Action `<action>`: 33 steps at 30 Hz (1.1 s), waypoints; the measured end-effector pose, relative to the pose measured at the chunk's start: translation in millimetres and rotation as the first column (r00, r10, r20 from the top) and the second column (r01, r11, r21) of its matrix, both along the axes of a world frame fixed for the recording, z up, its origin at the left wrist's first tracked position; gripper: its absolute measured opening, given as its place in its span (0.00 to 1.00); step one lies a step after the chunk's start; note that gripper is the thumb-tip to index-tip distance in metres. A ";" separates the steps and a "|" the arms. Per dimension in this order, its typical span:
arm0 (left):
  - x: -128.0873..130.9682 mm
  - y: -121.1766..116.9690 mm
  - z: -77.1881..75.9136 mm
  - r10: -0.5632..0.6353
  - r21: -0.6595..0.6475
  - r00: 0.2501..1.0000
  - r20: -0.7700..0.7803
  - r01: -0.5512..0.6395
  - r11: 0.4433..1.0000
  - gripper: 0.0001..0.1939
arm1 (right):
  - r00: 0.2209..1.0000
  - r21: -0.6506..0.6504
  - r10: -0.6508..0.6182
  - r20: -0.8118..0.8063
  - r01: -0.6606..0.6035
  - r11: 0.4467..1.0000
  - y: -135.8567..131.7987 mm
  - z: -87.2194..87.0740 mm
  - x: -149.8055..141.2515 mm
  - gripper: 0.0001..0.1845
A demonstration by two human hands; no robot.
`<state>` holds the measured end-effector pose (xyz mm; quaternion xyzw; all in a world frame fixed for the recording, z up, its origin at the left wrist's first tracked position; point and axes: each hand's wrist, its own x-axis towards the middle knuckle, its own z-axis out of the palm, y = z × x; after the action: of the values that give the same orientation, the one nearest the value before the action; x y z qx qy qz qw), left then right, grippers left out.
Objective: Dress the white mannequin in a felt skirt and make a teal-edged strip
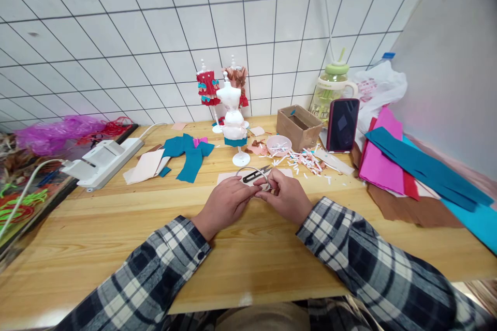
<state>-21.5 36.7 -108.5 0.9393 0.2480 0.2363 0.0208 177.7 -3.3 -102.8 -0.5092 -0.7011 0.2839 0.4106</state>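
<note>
My left hand [224, 202] and my right hand [288, 197] meet over the table, fingertips almost touching. Between them a thin pale strip, perhaps wire or cord, curves up in a loop [253, 167]. My right thumb and fingers pinch it; my left fingers close on its lower end, partly hidden. Just behind the fingertips, black thread snips [250, 176] lie on a pale paper piece [288, 172]. Farther back stands a small white dress form [232, 98] on a round base, with pale pink material at the waist and a teal band [235, 142] below.
Behind are a red-dressed form [208, 85] and a brown-ruffled one [237, 76]. At left lie teal pieces [190, 163] and a power strip [111, 163]. Rightward are a pink dish [278, 138], paper scraps [308, 161], a cardboard box [305, 137], a phone [342, 125] and coloured sheets [382, 158].
</note>
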 end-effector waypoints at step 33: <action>-17.0 11.6 15.3 0.425 -0.161 0.889 0.170 -0.400 0.902 0.14 | 0.985 0.342 -0.171 0.013 0.157 0.927 2.2 2.4 7.3 0.04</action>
<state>-38.6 48.3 -93.2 0.8332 0.4526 0.3133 0.0521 185.0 -1.1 -100.4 -0.4935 -0.7031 0.1126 0.4994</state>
